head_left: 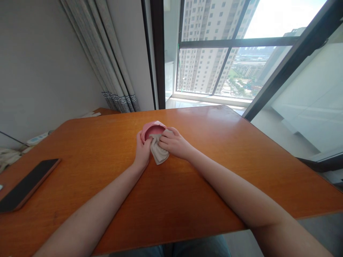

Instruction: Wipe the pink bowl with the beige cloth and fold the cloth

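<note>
A pink bowl (146,129) is tilted with its opening toward me, over the middle of the wooden table (214,142). My left hand (142,151) grips its left side, thumb at the lower rim. A pale grey-beige cloth (159,152) hangs out of the bowl's front edge. Closed on that cloth, my right hand (175,142) presses it against the bowl's right rim. Part of the cloth and the bowl's right side are hidden by my right fingers.
At the table's left lies a flat black panel with a brown edge (29,184). Beyond the left edge are a white remote-like object (37,138) and some pale fabric (9,157). A curtain (107,60) and a large window (230,43) are behind the table.
</note>
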Action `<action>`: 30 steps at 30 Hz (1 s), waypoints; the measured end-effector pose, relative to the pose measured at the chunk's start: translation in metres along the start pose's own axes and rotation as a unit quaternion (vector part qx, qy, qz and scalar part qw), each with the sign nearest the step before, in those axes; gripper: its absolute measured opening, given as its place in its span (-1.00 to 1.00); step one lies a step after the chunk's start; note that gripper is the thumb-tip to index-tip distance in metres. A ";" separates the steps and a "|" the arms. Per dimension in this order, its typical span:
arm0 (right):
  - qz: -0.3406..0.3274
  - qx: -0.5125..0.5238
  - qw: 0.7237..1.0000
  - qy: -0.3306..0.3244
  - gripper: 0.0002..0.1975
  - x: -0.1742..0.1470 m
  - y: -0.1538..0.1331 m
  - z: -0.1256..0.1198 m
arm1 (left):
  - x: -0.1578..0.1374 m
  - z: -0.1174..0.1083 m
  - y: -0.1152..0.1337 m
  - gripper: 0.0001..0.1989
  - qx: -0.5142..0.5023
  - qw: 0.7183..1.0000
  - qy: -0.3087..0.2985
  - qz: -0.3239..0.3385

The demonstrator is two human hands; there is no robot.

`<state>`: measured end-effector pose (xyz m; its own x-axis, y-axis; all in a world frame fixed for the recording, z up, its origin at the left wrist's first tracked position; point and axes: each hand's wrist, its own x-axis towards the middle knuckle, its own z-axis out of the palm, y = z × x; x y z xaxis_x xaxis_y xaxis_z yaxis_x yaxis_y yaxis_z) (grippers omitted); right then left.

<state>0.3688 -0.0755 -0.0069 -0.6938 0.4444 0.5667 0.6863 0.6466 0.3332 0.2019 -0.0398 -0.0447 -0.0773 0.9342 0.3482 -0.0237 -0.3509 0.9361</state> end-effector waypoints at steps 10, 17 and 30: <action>0.020 -0.044 0.999 0.023 -0.78 -0.002 -0.010 0.010 | -0.012 0.012 -0.003 -0.49 -0.100 0.994 -0.024 -0.038; 0.011 -0.038 0.999 0.018 -0.77 -0.001 -0.004 0.006 | 0.002 0.000 -0.004 -0.64 0.006 1.000 -0.010 0.011; 0.035 -0.033 0.998 0.048 -0.80 0.001 -0.016 0.020 | -0.011 0.009 -0.001 -0.54 -0.066 0.996 0.017 -0.058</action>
<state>0.3527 -0.0732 -0.0268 -0.6214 0.4231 0.6594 0.7474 0.5726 0.3368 0.2114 -0.0497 -0.0490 -0.0990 0.9673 0.2337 -0.1651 -0.2475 0.9547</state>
